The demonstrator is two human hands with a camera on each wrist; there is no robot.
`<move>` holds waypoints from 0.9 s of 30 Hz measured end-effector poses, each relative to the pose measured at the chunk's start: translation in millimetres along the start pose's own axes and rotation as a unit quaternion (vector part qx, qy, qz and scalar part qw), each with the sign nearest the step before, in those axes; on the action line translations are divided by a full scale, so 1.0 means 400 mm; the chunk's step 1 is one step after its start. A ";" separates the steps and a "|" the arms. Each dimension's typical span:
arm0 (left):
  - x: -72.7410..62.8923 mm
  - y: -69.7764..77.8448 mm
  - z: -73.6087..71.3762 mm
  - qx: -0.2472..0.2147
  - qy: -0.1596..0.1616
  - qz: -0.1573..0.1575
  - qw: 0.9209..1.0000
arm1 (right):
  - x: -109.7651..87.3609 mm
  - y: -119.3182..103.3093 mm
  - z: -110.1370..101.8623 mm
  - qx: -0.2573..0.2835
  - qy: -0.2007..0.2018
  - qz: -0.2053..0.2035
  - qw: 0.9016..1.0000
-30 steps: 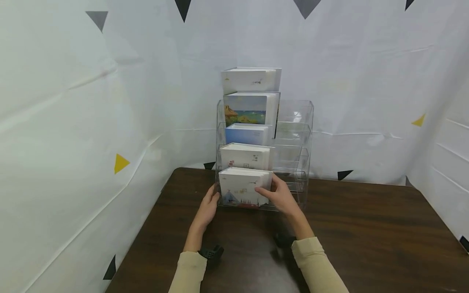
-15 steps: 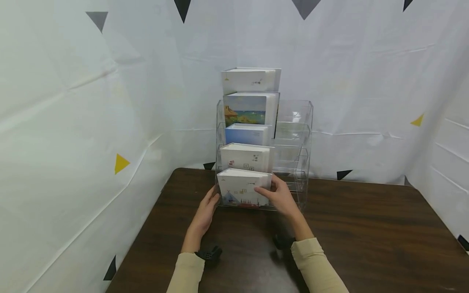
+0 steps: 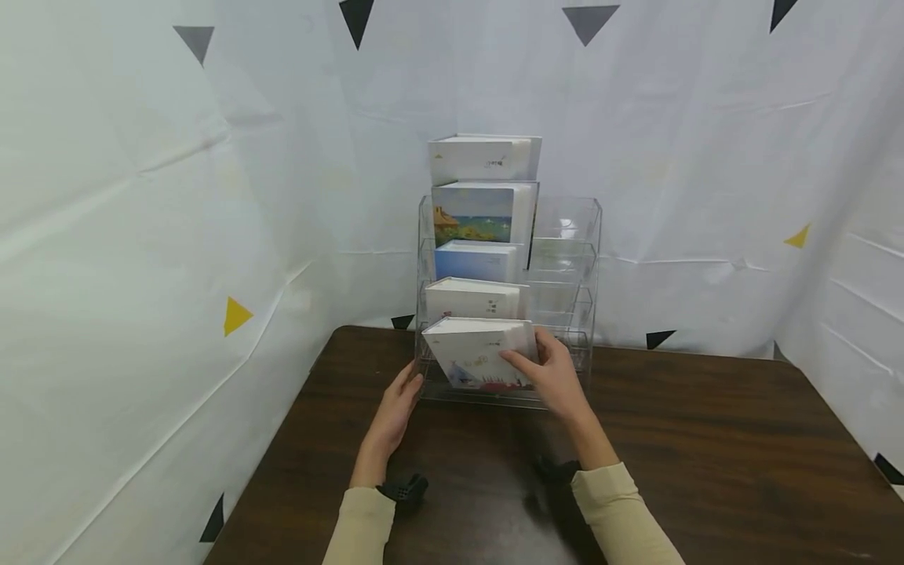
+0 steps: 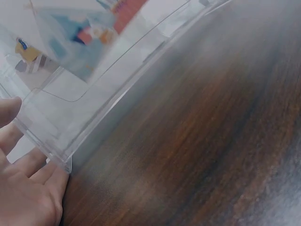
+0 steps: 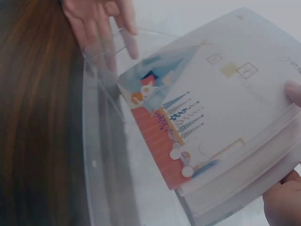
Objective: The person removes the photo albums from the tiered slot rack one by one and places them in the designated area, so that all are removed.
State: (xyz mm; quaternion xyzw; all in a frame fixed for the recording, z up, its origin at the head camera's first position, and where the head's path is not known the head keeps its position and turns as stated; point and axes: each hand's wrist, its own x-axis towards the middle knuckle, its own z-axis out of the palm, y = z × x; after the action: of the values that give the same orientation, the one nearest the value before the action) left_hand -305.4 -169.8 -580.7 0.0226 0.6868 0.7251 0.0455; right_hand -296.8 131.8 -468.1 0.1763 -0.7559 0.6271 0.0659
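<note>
My right hand (image 3: 554, 373) pinches the right side of a thick white book (image 3: 480, 349), thumb on the front cover and fingers behind. The book carries a printed blue tent and red strip, and leans askew over the lowest tier of a clear acrylic rack (image 3: 579, 314). In the right wrist view its lower corner overlaps the rack's front lip. My left hand (image 3: 395, 412) rests against the rack's lower left side with fairly straight fingers; the left wrist view has these fingers (image 4: 35, 165) at the bottom corner.
Behind the held book, the rack's left column bears a white book (image 3: 469, 300), a blue one (image 3: 473, 263), one with a seaside picture (image 3: 473, 213) and a white one on top (image 3: 483, 159). A dark wooden table (image 3: 706, 439) lies below, with a pale patterned sheet (image 3: 678, 141) behind.
The front book has come up and tilted within the rack's lowest tier, shifting right with my right hand. My left hand stays at the rack's side.
</note>
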 end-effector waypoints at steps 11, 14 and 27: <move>-0.005 0.002 -0.003 0.013 0.001 0.016 1.000 | -0.045 -0.084 -0.090 -0.007 0.042 -0.035 0.998; -0.002 0.007 -0.005 0.017 0.006 0.017 1.000 | -0.056 -0.099 -0.135 -0.019 0.057 -0.053 0.997; 0.001 -0.005 -0.004 0.014 0.011 0.011 1.000 | -0.114 -0.150 -0.321 0.050 0.131 -0.056 0.989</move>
State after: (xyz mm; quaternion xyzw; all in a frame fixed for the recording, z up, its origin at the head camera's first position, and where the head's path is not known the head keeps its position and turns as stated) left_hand -305.7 -171.3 -582.7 0.0233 0.6969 0.7162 0.0298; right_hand -249.1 255.9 -401.0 0.1380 -0.6975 0.6769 0.1901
